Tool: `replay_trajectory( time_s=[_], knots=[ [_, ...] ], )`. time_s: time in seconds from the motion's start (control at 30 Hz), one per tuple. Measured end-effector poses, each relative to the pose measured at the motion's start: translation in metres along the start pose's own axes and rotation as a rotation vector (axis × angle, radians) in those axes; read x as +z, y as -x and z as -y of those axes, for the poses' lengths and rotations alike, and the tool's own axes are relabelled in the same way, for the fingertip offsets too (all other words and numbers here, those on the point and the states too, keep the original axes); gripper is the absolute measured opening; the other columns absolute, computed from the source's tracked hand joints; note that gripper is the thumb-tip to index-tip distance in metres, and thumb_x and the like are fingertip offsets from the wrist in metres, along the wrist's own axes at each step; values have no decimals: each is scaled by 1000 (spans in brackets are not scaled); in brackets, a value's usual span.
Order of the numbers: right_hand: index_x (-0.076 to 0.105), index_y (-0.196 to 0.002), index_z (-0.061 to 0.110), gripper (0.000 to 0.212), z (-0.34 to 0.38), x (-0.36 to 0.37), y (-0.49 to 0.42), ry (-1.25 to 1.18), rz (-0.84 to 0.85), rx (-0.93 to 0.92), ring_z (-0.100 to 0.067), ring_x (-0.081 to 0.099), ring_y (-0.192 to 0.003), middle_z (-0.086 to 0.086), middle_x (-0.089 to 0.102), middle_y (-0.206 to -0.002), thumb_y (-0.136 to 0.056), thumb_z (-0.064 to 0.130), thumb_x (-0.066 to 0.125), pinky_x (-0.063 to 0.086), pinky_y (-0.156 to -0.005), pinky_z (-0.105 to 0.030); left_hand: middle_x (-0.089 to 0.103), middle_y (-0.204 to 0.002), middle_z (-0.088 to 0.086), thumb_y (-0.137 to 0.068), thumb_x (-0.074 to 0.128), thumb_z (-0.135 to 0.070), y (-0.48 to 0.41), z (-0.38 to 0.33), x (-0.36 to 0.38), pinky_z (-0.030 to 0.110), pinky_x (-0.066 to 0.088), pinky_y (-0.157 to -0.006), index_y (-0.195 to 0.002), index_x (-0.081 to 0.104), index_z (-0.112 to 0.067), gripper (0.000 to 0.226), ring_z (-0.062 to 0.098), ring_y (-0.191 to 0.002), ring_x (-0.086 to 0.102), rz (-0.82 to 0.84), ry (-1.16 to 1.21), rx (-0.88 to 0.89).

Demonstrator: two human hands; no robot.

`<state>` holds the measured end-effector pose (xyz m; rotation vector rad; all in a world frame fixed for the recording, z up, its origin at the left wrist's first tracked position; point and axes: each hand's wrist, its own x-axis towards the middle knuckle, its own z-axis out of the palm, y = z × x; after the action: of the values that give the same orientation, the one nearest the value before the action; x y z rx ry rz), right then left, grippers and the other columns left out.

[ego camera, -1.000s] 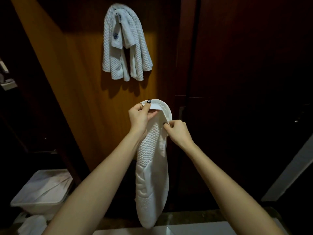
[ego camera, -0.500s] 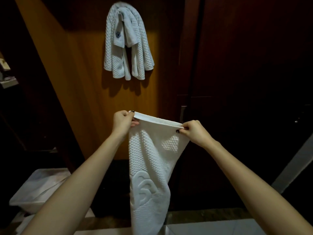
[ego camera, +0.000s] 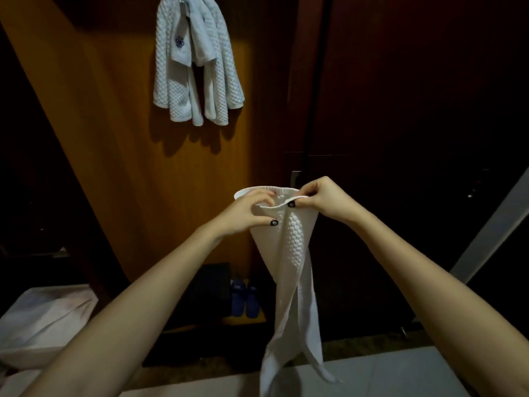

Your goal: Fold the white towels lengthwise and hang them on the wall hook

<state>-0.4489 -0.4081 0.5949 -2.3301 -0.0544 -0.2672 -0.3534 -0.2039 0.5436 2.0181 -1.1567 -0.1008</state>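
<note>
A white waffle-textured towel (ego camera: pixel 292 253) hangs from both my hands in front of me, its top hem curved round into a loop and its body narrowing downward. My left hand (ego camera: pixel 246 213) grips the left part of the hem. My right hand (ego camera: pixel 320 200) pinches the right end of the hem. Several white towels (ego camera: pixel 197 67) hang bunched on the wall hook (ego camera: pixel 183 4) high on the orange wooden panel, up and left of my hands.
A white bin (ego camera: pixel 43 319) lined with a bag stands low at the left. Blue slippers (ego camera: pixel 243 299) sit on the floor by the wall. Dark wooden doors (ego camera: pixel 400 110) fill the right side. A pale surface (ego camera: pixel 386 373) runs along the bottom edge.
My hands spread the towel's top hem flat, then came back together, curling the hem into a loop and narrowing the towel. The view tilted down slightly.
</note>
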Motion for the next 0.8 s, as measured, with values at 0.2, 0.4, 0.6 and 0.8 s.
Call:
replay_trajectory(
  time_s=[0.2, 0.4, 0.6, 0.8],
  knots=[
    [77, -78, 17, 10, 1, -46, 10, 52, 39, 37, 1, 65, -68, 1, 74, -77, -83, 25, 75, 49, -61, -9, 21, -153, -15, -81, 70, -41, -36, -20, 0, 62, 4, -114, -96, 71, -33, 17, 14, -146, 5, 164, -186, 43],
    [75, -68, 17, 15, -14, -86, 27, 46, -14, 151, 2, 62, -63, 8, 69, -64, -82, 22, 76, 48, -64, -16, 66, -88, -9, -88, 66, -31, -52, -29, -1, 23, 43, -76, -86, 71, -24, 9, 9, -91, 61, 358, -144, -106],
    [74, -68, 17, 16, -35, -101, 46, 4, -131, 234, 1, 64, -64, 5, 71, -70, -83, 24, 75, 49, -63, -16, 66, -72, -7, -83, 72, -27, -60, -39, -15, 19, 40, -69, -74, 74, -22, 11, 0, -68, 54, 409, -132, -114],
    [73, -67, 18, 18, -43, -97, 54, -34, -207, 244, 1, 65, -62, 7, 70, -65, -81, 29, 77, 48, -58, -13, 66, -66, -15, -81, 75, -29, -53, -31, -2, 10, 39, -54, -71, 76, -22, 12, -4, -59, 57, 360, -152, -198]
  ],
)
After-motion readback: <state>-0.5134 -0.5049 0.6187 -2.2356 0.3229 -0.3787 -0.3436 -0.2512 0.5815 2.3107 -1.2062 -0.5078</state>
